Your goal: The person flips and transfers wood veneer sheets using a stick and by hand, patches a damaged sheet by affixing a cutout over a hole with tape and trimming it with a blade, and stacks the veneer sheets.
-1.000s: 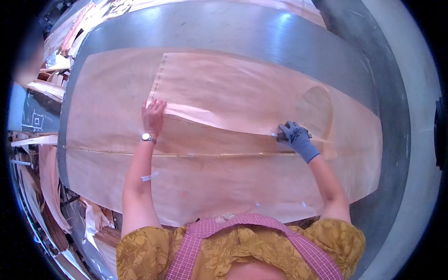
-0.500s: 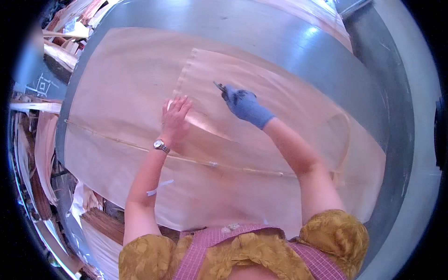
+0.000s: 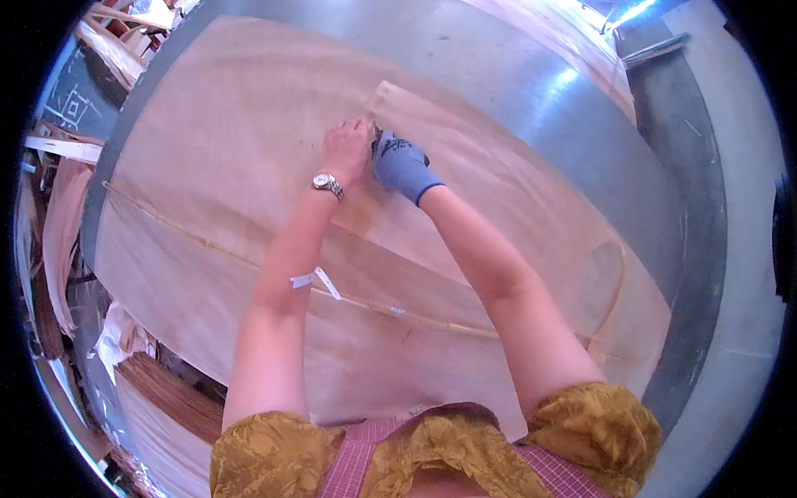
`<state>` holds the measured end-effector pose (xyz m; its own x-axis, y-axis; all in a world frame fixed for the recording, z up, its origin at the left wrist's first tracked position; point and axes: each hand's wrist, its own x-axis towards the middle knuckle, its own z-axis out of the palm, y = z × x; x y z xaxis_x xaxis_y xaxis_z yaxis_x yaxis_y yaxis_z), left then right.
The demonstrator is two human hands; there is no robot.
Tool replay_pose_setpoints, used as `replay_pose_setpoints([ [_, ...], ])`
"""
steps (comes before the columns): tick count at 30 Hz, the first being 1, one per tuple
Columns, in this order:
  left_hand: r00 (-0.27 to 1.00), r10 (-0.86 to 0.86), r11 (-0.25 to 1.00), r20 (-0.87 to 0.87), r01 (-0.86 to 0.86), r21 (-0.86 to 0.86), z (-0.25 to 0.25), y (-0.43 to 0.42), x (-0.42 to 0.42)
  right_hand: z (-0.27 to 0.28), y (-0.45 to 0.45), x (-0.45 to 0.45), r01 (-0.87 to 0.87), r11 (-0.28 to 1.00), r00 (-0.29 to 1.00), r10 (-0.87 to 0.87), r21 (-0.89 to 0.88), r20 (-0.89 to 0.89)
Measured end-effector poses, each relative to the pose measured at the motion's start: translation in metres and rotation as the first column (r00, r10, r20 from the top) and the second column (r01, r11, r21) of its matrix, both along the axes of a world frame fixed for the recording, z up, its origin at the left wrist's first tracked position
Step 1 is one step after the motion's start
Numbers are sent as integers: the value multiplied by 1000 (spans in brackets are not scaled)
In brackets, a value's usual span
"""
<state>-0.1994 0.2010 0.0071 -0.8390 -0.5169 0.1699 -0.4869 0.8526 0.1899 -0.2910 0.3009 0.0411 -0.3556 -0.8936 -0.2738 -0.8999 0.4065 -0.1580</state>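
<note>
A large thin pinkish-tan sheet [image 3: 241,108] lies across the metal table, with a smaller piece [image 3: 498,183] of the same material on top. My left hand [image 3: 345,149], bare and with a watch [image 3: 326,184] at the wrist, rests at the left edge of the smaller piece with its fingers curled. Right beside it is my right hand [image 3: 400,166] in a blue-grey glove, closed round a small dark tool [image 3: 376,133] whose tip is mostly hidden. What my left fingers pinch, if anything, cannot be made out.
The grey metal table [image 3: 415,35] extends beyond the sheet. A thin jointed strip [image 3: 216,247] runs across the sheet below my hands. Scrap sheets [image 3: 65,241] are piled at the left, and more pale sheets [image 3: 581,50] lie at the far side.
My right hand has moved left and away from me with the tool, to beside my left hand. My left hand has shifted farther up the smaller piece's edge. The view has turned.
</note>
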Motion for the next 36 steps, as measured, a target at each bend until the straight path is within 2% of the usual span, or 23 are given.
replay_pose_setpoints([
  [3,997,-51,997,-63,48,-57,-14,-5,3,9,-4,5,6,1000,1000,-6,-13,10],
  [7,974,-121,991,-191,109,-74,-23,-8,7,3,-9,10,46,993,998,-40,-112,55],
  [9,978,-120,991,-170,108,-80,-20,-6,11,-4,-10,18,121,980,989,-105,-156,106],
  [12,990,-96,984,-99,80,-156,-23,-6,12,-9,-10,30,255,964,951,-237,-71,200],
  [18,999,-32,985,-30,26,-171,-25,-1,4,-23,20,74,302,953,936,-299,15,183],
  [19,999,-24,983,-33,18,-181,-32,-1,2,-30,35,81,255,965,955,-240,-68,177],
  [22,996,-54,983,-68,41,-177,-34,-1,4,-28,72,107,162,985,984,-156,-65,84],
  [25,999,-33,979,-30,26,-200,-36,-1,3,-30,117,105,-19,999,1000,19,-47,3],
  [28,998,-19,995,67,26,-95,-28,-1,2,11,162,72,-201,952,980,192,233,60],
  [31,978,54,997,199,-43,-59,-16,4,-4,28,189,54,-108,954,987,68,279,147],
  [34,995,103,966,-4,-101,-236,-6,39,-12,24,193,60,-52,972,992,23,227,125],
  [36,992,-56,998,110,58,-14,0,73,-17,16,199,63,-79,991,993,69,110,100],
])
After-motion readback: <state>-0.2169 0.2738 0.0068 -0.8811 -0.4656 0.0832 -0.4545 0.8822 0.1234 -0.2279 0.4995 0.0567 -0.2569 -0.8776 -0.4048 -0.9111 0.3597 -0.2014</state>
